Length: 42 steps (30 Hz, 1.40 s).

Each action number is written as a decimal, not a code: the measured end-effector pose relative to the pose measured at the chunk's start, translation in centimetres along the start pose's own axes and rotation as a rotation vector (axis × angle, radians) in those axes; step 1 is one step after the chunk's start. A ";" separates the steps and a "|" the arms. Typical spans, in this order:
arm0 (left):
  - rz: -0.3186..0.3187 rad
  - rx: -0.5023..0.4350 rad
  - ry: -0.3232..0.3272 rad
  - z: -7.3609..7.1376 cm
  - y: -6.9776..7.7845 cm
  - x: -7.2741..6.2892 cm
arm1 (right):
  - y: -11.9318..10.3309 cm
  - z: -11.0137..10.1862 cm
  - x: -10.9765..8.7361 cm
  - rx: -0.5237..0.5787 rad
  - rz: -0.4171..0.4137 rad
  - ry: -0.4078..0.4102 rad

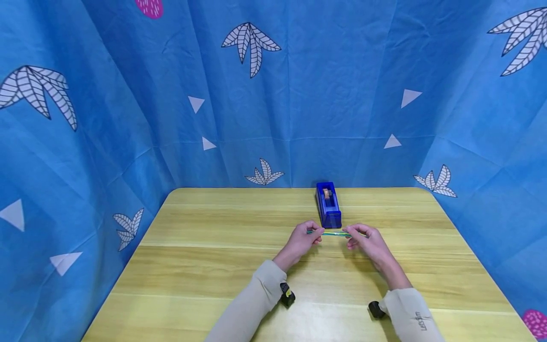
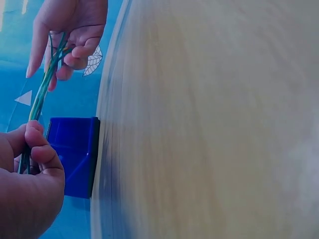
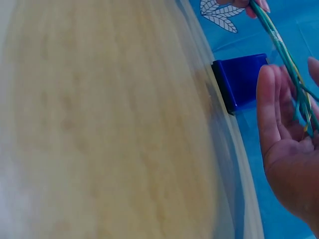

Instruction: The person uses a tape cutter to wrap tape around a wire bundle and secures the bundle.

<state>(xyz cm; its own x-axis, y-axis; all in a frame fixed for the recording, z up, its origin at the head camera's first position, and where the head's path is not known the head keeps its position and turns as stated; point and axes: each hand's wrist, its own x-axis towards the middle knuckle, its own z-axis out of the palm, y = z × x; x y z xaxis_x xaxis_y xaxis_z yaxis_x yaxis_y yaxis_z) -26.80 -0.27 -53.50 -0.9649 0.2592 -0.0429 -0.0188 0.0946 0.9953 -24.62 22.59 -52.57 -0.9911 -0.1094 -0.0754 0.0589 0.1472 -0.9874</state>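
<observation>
A bundle of thin green and yellow wires (image 1: 335, 233) stretches between the two hands, just above the table. My left hand (image 1: 301, 241) pinches one end between thumb and fingers, with short ends poking out past the grip in the left wrist view. At the other end is my right hand (image 1: 368, 242); in the right wrist view its fingers (image 3: 269, 107) are fairly straight and the thumb stands apart, the loose wire ends lying between them. A shiny pale patch shows midway along the bundle. Directly behind the hands stands a blue tape dispenser (image 1: 330, 219) with a small roll in it.
The wood-grain table (image 1: 205, 266) has rounded far corners. A blue curtain (image 1: 342, 85) with leaf and triangle prints hangs behind it and along both sides. Small black cameras (image 1: 287, 295) sit at both sleeve cuffs.
</observation>
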 end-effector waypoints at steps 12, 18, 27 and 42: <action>0.067 0.086 -0.001 -0.2 0.1 -0.2 | -0.2 -0.5 0.0 -0.006 0.160 -0.065; 0.086 0.135 -0.002 -0.5 0.2 -0.1 | 0.0 -0.6 0.1 0.056 0.138 -0.072; 0.016 0.102 -0.014 -1.4 0.2 0.3 | -0.2 -0.7 0.1 0.031 0.054 -0.031; 0.045 0.132 -0.012 -1.4 0.1 0.7 | -0.1 -0.8 0.4 -0.015 0.010 -0.020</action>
<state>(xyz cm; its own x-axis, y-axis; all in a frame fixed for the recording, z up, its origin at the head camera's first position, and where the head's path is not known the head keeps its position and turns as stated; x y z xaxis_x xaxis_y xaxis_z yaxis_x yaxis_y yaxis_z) -27.88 -1.43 -53.35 -0.9608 0.2773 -0.0001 0.0598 0.2077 0.9764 -25.09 23.31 -52.41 -0.9880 -0.1269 -0.0884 0.0672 0.1629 -0.9844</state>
